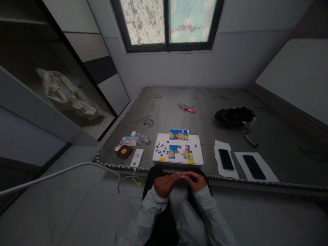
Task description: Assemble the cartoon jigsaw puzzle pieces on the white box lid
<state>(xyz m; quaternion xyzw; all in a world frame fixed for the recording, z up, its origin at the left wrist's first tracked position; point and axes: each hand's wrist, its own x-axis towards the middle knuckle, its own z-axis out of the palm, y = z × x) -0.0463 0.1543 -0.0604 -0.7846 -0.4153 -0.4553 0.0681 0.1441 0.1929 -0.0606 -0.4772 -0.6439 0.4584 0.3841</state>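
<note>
My left hand (pixel 165 183) and my right hand (pixel 196 181) meet at the fingertips above my lap, just in front of the mattress edge. Both are closed in a pinch, and whatever lies between the fingertips is too small to make out. Just beyond them a white box (pixel 200 150) lies flat. On it is a partly joined jigsaw puzzle (pixel 172 152), blue and yellow, with gaps in its middle. Loose puzzle pieces (pixel 161 147) are scattered at its left, and a single piece (pixel 195 146) is at the right. A cartoon picture card (pixel 178 134) rests at the box's far edge.
On the grey mattress (pixel 164 102), a power bank (pixel 137 158), a brown pouch (pixel 124 151) and another card (pixel 128 140) are at left. Two phones (pixel 226 159) on white sheets and a dark cap (pixel 235 116) are at right. A red packet (pixel 188 109) lies farther back.
</note>
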